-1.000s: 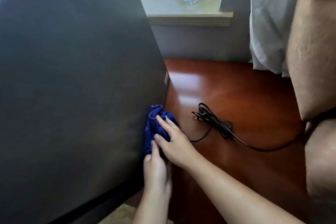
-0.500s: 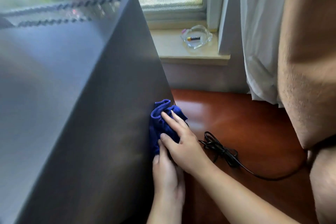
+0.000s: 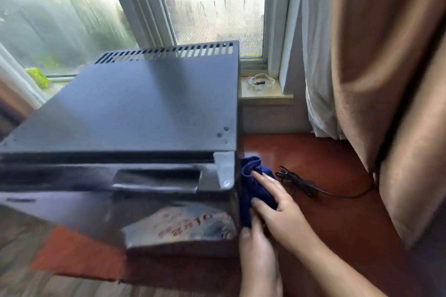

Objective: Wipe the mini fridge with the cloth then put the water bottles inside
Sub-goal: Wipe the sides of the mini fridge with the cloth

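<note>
Pressing: both hands hold a blue cloth (image 3: pixel 251 185) flat against the right side wall of the black mini fridge (image 3: pixel 144 113), near its front corner.
Right hand: the right hand (image 3: pixel 282 212) lies over the cloth with fingers spread and extended, pushing it onto the fridge rather than curling around it.
Left hand: the left hand (image 3: pixel 258 248) sits just below and partly under the right one, fingertips on the lower edge of the cloth; motion blur hides whether the fingers pinch the fabric.
Fridge: it stands on a glossy reddish-brown wooden surface (image 3: pixel 325 200) in front of a window (image 3: pixel 212 2), door shut, vent slots along the back of its top.
Water bottles: cannot tell where they are.
Cable: a bundled black power cord (image 3: pixel 301 183) lies on the wood just right of the cloth.
Sill: a clear glass ashtray (image 3: pixel 260 82) rests on the windowsill beside the fridge's back corner.
Curtains: a white sheer (image 3: pixel 316 55) and a tan drape (image 3: pixel 386 79) hang at right.
</note>
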{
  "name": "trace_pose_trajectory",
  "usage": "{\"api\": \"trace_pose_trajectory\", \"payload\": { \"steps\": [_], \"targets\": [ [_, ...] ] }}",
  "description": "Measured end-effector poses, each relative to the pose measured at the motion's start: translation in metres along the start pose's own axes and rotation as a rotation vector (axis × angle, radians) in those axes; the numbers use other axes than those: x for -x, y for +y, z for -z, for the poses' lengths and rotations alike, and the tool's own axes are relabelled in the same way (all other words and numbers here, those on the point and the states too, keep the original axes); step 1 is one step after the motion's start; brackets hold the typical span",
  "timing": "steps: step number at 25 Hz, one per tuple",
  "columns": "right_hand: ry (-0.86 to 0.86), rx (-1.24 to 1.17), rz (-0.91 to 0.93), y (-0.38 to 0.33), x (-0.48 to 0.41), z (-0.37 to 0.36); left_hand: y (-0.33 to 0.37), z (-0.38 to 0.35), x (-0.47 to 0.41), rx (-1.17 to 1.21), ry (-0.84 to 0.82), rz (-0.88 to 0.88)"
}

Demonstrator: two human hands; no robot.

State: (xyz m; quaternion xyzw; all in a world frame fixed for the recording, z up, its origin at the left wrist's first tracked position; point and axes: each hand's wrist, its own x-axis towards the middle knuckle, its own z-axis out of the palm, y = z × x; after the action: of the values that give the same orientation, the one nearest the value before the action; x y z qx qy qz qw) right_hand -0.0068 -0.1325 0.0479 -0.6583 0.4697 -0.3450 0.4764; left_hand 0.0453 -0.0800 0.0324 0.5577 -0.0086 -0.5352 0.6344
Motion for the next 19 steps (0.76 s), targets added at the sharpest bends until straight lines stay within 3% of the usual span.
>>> {"api": "trace_pose_trajectory", "payload": {
  "steps": [2, 6, 12, 19],
  "targets": [
    [0.053, 0.019, 0.004, -0.013, 0.026, -0.004, 0.001, 0.012, 0.023, 0.106, -0.09, 0.036],
    [0.12, 0.038, 0.082, -0.043, 0.067, -0.005, 0.019, 0.036, 0.06, 0.054, -0.214, 0.082],
    [0.156, 0.044, 0.192, -0.092, 0.123, -0.012, 0.046, 0.084, 0.083, -0.098, -0.358, -0.145],
    [0.257, -0.005, 0.128, -0.075, 0.199, -0.057, 0.033, 0.158, 0.107, -0.206, -0.504, -0.145]
  ]
}}
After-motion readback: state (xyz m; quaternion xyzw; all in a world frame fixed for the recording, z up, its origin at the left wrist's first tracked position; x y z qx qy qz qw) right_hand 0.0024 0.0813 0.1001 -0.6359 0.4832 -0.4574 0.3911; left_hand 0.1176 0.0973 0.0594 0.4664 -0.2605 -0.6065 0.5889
